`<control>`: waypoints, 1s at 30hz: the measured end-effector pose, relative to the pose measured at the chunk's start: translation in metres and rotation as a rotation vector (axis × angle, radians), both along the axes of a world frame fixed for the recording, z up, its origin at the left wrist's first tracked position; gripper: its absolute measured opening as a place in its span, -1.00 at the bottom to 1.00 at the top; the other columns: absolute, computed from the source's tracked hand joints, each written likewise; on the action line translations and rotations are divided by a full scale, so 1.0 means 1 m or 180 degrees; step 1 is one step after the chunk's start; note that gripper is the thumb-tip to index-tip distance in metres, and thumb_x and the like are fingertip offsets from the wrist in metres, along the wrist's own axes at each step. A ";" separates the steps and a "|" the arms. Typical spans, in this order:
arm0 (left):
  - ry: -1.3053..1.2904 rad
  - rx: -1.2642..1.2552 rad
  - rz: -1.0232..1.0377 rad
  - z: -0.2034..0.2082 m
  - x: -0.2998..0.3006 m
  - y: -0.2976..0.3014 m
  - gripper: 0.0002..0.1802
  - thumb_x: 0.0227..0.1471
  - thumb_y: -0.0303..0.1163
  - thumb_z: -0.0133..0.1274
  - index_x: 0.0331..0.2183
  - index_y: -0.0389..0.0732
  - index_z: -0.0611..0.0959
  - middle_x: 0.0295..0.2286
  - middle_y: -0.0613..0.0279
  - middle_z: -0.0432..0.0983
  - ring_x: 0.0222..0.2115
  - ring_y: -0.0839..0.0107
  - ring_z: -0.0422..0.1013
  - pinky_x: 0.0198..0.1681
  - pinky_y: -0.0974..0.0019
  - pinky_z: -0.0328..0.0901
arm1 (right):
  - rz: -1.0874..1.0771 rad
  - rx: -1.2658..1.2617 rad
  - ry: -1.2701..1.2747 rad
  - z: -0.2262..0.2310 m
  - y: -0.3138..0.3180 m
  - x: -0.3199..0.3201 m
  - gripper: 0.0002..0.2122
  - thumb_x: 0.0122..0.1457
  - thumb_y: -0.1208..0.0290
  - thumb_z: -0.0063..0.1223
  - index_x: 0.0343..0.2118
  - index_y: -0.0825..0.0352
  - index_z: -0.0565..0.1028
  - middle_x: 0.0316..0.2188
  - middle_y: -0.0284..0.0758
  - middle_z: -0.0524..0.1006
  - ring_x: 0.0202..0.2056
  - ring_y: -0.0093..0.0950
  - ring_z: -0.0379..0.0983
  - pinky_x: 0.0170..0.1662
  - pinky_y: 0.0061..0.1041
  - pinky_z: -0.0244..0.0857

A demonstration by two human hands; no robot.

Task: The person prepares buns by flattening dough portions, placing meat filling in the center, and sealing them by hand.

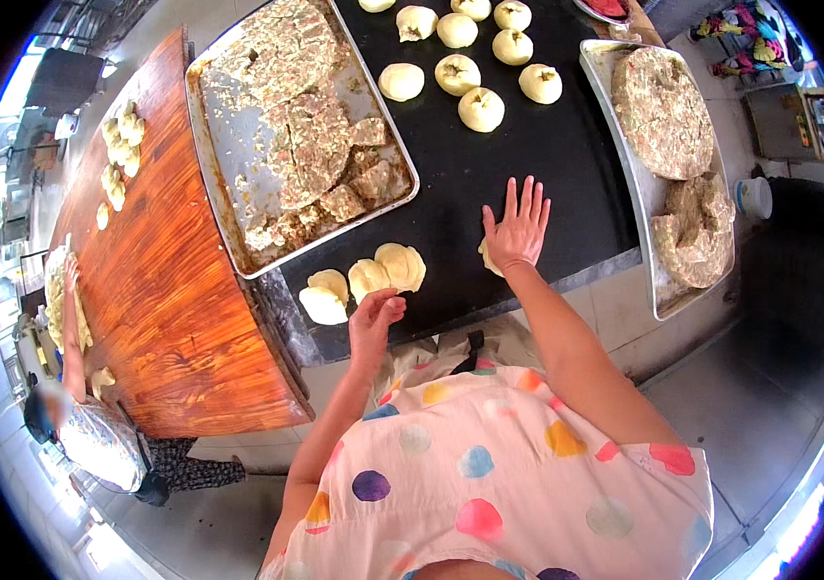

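My right hand [518, 230] lies flat on the black work surface with its fingers stretched out. Under its palm is a piece of dough [489, 257], mostly hidden, its pale edge showing on the left. My left hand [373, 327] is loosely curled, with nothing visible in it, and its fingertips are close to a row of flattened dough pieces [388, 271]. Left of that row lie more overlapping dough pieces [324, 297]. Farther back sit several round filled dough balls [482, 109], some with filling showing at their gathered tops.
On the left a metal tray [214, 193] holds crumbly filling [310, 145]. Another tray [615, 145] on the right carries large mounds of filling [663, 111]. A wooden table [180, 329] adjoins on the left, with dough pieces [122, 140] and another person [103, 440] working there.
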State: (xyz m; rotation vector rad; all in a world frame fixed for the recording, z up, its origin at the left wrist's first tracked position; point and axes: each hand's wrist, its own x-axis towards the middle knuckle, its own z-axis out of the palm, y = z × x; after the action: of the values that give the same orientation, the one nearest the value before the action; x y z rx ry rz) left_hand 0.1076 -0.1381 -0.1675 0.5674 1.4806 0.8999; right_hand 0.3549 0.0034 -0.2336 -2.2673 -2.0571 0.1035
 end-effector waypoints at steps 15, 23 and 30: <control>-0.0166 0.0124 -0.0182 0.035 -0.003 0.009 -0.74 0.25 -0.42 -0.06 -0.08 -0.35 0.52 -0.27 0.13 0.57 -0.24 0.43 0.50 -0.12 0.35 0.42 | 0.0163 0.0260 0.0012 -0.022 0.036 0.003 -0.39 0.33 -0.04 -0.36 0.33 0.24 0.06 0.36 -0.03 -0.08 0.38 -0.11 -0.22 0.38 -0.09 -0.40; 0.0238 0.0187 -0.0543 0.046 -0.007 0.003 -0.74 0.25 -0.39 -0.05 -0.08 -0.31 0.54 -0.24 0.14 0.56 -0.21 0.42 0.49 -0.08 0.33 0.41 | 0.1028 0.0224 0.0323 0.000 -0.005 -0.015 -0.36 0.28 -0.06 -0.23 0.30 0.27 0.12 0.35 -0.06 -0.05 0.37 -0.17 -0.17 0.37 -0.12 -0.35; 0.0279 0.0285 -0.0640 0.060 -0.008 0.010 -0.69 0.25 -0.33 -0.03 -0.06 -0.31 0.53 -0.25 0.13 0.57 -0.22 0.44 0.49 -0.08 0.36 0.39 | 0.0696 0.0590 0.0498 0.012 -0.021 0.020 -0.36 0.23 0.07 -0.08 0.29 0.32 0.12 0.34 -0.04 -0.05 0.36 -0.15 -0.17 0.37 -0.10 -0.34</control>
State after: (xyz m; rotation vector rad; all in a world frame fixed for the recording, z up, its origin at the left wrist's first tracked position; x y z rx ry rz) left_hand 0.0999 -0.1283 -0.1076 0.8159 1.4374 0.7944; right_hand 0.3751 -0.0181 -0.2211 -1.8631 -2.1273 0.0955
